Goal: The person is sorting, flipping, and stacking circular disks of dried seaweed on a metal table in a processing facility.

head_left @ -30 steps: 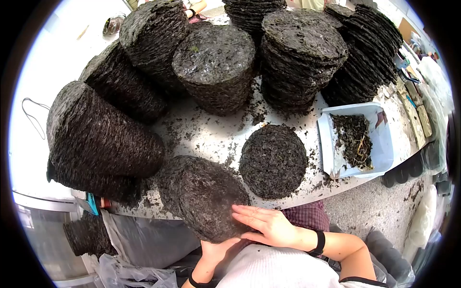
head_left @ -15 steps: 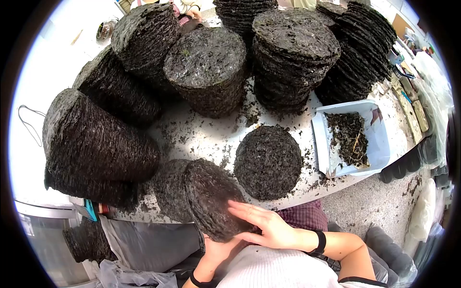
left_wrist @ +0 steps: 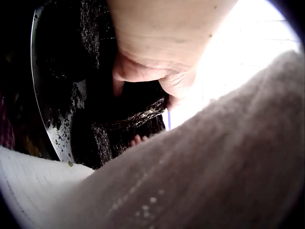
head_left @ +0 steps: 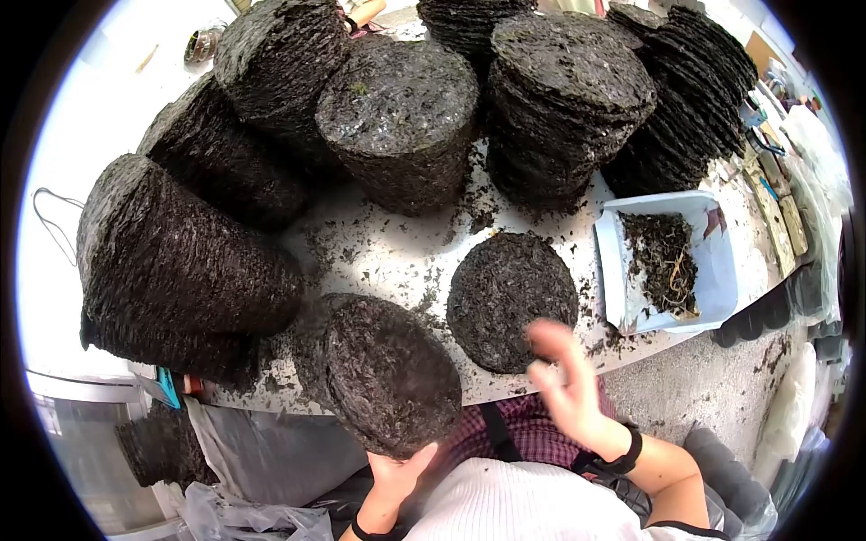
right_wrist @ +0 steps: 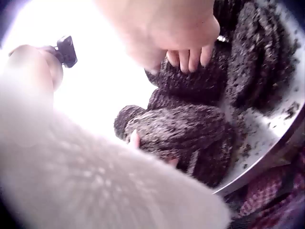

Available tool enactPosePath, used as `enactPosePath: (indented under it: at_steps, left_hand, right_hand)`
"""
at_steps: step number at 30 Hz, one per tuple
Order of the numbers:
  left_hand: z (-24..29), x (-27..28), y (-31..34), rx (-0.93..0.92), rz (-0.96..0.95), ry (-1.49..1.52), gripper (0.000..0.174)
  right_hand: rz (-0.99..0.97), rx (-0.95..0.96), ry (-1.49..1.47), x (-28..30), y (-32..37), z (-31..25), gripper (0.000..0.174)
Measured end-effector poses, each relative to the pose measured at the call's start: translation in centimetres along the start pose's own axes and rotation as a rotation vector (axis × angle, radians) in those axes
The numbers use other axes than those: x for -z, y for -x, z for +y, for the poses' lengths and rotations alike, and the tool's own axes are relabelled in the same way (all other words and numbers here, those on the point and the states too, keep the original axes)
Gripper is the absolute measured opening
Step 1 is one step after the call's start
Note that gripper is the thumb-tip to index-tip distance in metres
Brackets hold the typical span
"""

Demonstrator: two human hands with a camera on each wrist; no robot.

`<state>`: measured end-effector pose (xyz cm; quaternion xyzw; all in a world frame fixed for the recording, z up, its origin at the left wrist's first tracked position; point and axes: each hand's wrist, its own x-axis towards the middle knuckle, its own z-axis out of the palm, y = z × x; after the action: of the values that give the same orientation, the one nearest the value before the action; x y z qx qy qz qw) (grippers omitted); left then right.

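Observation:
In the head view my left hand (head_left: pixel 397 473) grips the lower edge of a tilted stack of round dried seaweed sheets (head_left: pixel 392 374) at the table's near edge. The left wrist view shows the thumb and fingers around the same stack (left_wrist: pixel 138 114), its far side dark. My right hand (head_left: pixel 573 392), blurred, is off the stack with its fingers apart and slightly bent, nothing between them. It overlaps the near right rim of a low round seaweed pile (head_left: pixel 505 293) lying flat. Another seaweed bundle (head_left: pixel 311 347) lies just behind the held stack.
Tall seaweed stacks (head_left: pixel 397 99) crowd the back, and more lean at the left (head_left: pixel 180 252). A pale blue bin (head_left: pixel 717 270) with seaweed scraps stands at the right. Crumbs litter the white table (head_left: pixel 388 248). Another person's arm (head_left: pixel 365 13) shows at the far edge.
My right hand has left the face of the held stack and moved right, toward the flat pile. The stack tipped upright, then leaned back to show its round face; my left hand kept holding it.

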<state>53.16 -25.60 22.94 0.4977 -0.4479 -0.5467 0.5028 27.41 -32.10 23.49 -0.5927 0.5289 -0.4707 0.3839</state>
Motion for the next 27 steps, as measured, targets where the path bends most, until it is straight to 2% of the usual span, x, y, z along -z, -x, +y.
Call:
enactPosePath:
  at_steps: [1, 2, 3, 5, 6, 9, 10, 13, 14, 15, 16, 17, 19, 20, 21, 23, 24, 25, 27]
  left_hand:
    - [0.0, -0.1, 0.1, 0.013, -0.01, 0.001, 0.081]
    - [0.0, -0.7, -0.1, 0.016, 0.01, 0.046, 0.083]
    - [0.1, -1.1, -0.3, -0.007, 0.018, 0.108, 0.078]
    - [0.4, -1.6, -0.5, -0.052, 0.039, 0.233, 0.067]
    - [0.3, -1.0, -0.4, -0.042, 0.034, 0.206, 0.069]
    - [-0.3, 0.4, -0.3, -0.037, 0.008, 0.189, 0.072]
    - [-0.5, 0.5, -0.2, 0.015, 0.049, 0.199, 0.075]
    - [-0.8, 0.9, 0.3, 0.009, 0.085, 0.179, 0.079]
    - [-0.3, 0.8, 0.3, 0.019, 0.091, 0.198, 0.08]
    - [-0.3, 0.9, 0.4, 0.02, 0.089, 0.195, 0.08]
    - [-0.3, 1.0, 0.5, 0.021, 0.086, 0.191, 0.08]
    - [-0.4, 1.1, 0.6, 0.024, 0.08, 0.187, 0.08]
    - [-0.4, 0.9, 0.6, 0.016, 0.063, 0.156, 0.078]
    - [0.0, 0.6, 0.4, 0.008, 0.05, 0.146, 0.078]
    - [0.3, 0.3, 0.4, 0.006, 0.037, 0.132, 0.077]
    - [0.2, -0.3, 0.4, -0.006, 0.035, 0.107, 0.076]
    - [0.1, -0.6, 0.3, -0.022, 0.034, 0.097, 0.075]
    - [-0.2, -0.7, 0.3, -0.017, 0.035, 0.114, 0.078]
    - [-0.6, -0.6, 0.5, -0.008, 0.048, 0.146, 0.085]
  right_hand:
    - [-0.303, 0.046, -0.058, -0.3, -0.1, -0.9, 0.05]
    - [-0.371, 0.139, -0.047, -1.4, -0.4, -2.4, 0.052]
    - [-0.441, 0.233, -0.035, -2.8, -0.6, -3.6, 0.053]
    - [-0.504, 0.318, 0.112, -4.4, -0.3, -3.7, 0.059]
    - [-0.488, 0.375, 0.133, -4.8, -0.3, -3.6, 0.056]
    - [-0.523, 0.361, 0.077, -4.7, -0.3, -3.5, 0.054]
    - [-0.516, 0.313, 0.058, -4.4, -0.1, -3.4, 0.048]
    - [-0.305, 0.155, -0.004, -2.9, 0.9, -2.6, 0.04]
    - [-0.235, -0.132, 0.013, -1.7, 1.1, -2.8, 0.038]
    - [-0.112, -0.33, -0.078, -0.8, 1.0, -2.2, 0.037]
    - [0.042, -0.511, -0.189, 0.1, 1.0, -1.5, 0.036]
    - [0.253, -0.6, -0.41, 0.2, 0.7, 0.2, 0.037]
    - [0.418, -0.251, -0.081, 0.1, 0.6, 2.1, 0.046]
    - [0.325, -0.173, 0.078, 0.6, 0.7, 1.9, 0.051]
    - [0.245, -0.055, 0.085, 0.3, 1.1, 1.2, 0.047]
    - [-0.17, 0.109, -0.011, -0.5, 0.9, -1.1, 0.038]
    - [-0.357, 0.097, -0.054, -1.2, 0.5, -3.0, 0.042]
    - [-0.436, 0.267, 0.004, -2.2, 0.0, -4.0, 0.053]
    - [-0.446, 0.465, 0.151, -4.4, 0.3, -4.0, 0.051]
